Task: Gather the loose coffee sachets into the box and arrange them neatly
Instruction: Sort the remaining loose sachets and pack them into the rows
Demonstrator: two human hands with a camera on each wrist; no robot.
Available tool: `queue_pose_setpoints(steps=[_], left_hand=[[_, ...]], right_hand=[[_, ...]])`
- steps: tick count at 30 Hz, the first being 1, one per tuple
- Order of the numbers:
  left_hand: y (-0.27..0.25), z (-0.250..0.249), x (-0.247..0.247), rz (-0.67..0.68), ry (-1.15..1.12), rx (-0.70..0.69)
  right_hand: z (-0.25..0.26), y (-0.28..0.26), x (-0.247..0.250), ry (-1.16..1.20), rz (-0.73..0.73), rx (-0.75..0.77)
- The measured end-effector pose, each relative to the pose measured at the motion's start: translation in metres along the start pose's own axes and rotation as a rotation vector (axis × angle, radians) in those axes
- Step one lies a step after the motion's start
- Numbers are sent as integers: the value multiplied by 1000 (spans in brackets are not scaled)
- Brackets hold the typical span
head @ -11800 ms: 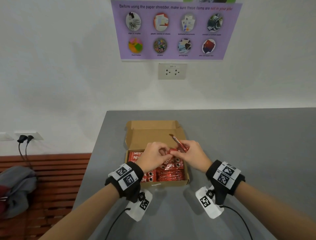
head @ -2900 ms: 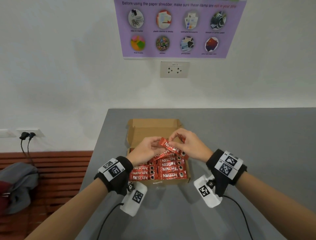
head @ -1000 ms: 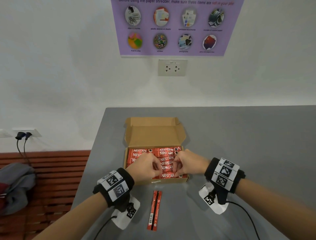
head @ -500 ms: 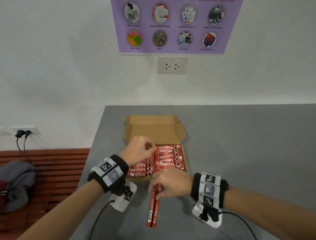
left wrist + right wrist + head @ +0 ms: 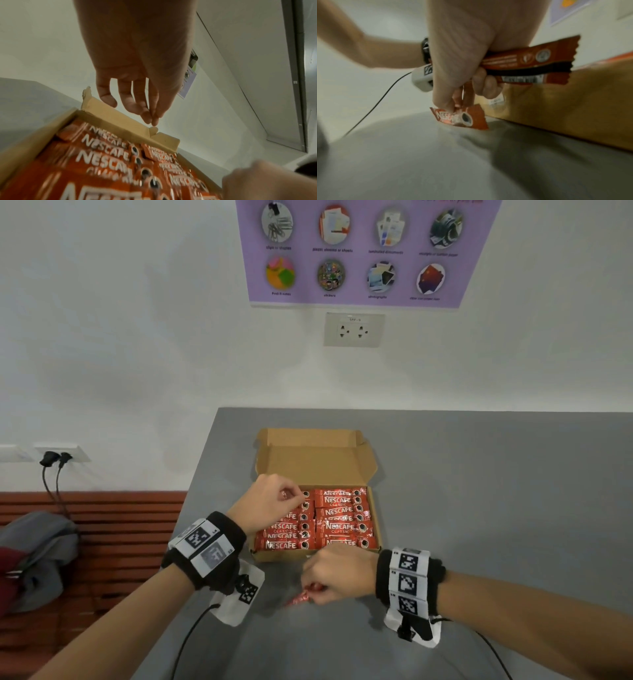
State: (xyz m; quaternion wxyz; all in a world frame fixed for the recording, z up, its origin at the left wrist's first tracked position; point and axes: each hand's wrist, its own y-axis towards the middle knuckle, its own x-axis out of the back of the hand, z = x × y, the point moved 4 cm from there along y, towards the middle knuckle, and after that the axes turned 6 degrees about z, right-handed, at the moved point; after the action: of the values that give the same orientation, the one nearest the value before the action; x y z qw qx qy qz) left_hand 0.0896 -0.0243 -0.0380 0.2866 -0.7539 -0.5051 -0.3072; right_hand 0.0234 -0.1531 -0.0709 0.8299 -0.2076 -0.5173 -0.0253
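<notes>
We see an open brown cardboard box (image 5: 317, 460) on the grey surface (image 5: 479, 491), its lid folded back toward the far wall, filled with red Nescafé coffee sachets (image 5: 339, 513) laid flat in two columns. Our left hand (image 5: 265, 503) hovers over the far left part of the box, fingers (image 5: 135, 102) hanging loosely curled with the tips close together, holding nothing. Our right hand (image 5: 337, 571) sits just near of the box's front wall, gripping two loose red sachets (image 5: 530, 65), one lying across the palm, the other (image 5: 464, 118) pinched at the fingertips, its end touching the surface.
</notes>
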Motion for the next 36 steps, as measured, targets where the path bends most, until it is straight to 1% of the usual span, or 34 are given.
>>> queue_pose_setpoints(steps=[2, 4, 5, 6, 8, 9, 11, 13, 15, 17, 19, 21, 23, 27, 32, 36], left_hand=[[2, 4, 9, -51, -14, 19], [5, 9, 20, -122, -101, 36], [6, 10, 24, -131, -169, 38], [7, 10, 25, -106, -244, 37], [8, 6, 22, 3, -346, 31], [9, 4, 20, 26, -342, 29], [12, 9, 18, -26, -353, 66], [15, 22, 17, -86, -495, 158], [16, 33, 17, -97, -622, 230], [16, 40, 17, -107, -659, 254], [16, 43, 19, -162, -582, 261], [16, 47, 21, -233, -398, 269], [16, 51, 21, -269, -285, 279], [16, 51, 20, -260, -163, 251], [16, 54, 21, -254, -113, 231], [16, 52, 15, -213, -49, 215]], right_hand=[[-12, -3, 19, 167, -136, -67], [-31, -7, 42, 253, -299, -188], [-41, -8, 52, 275, -346, -268], [-50, -8, 61, 291, -376, -342], [-66, -5, 74, 320, -417, -437], [-72, -2, 78, 342, -436, -453], [-80, 4, 86, 394, -455, -456], [-88, 9, 88, 432, -440, -477], [-95, 12, 88, 448, -433, -521], [-102, 14, 86, 454, -439, -550], [-105, 18, 83, 465, -441, -560], [-107, 20, 80, 461, -443, -571], [-109, 22, 79, 431, -442, -594], [-108, 31, 77, 394, -407, -593], [-105, 40, 77, 432, -363, -587], [-104, 44, 76, 375, -377, -604]])
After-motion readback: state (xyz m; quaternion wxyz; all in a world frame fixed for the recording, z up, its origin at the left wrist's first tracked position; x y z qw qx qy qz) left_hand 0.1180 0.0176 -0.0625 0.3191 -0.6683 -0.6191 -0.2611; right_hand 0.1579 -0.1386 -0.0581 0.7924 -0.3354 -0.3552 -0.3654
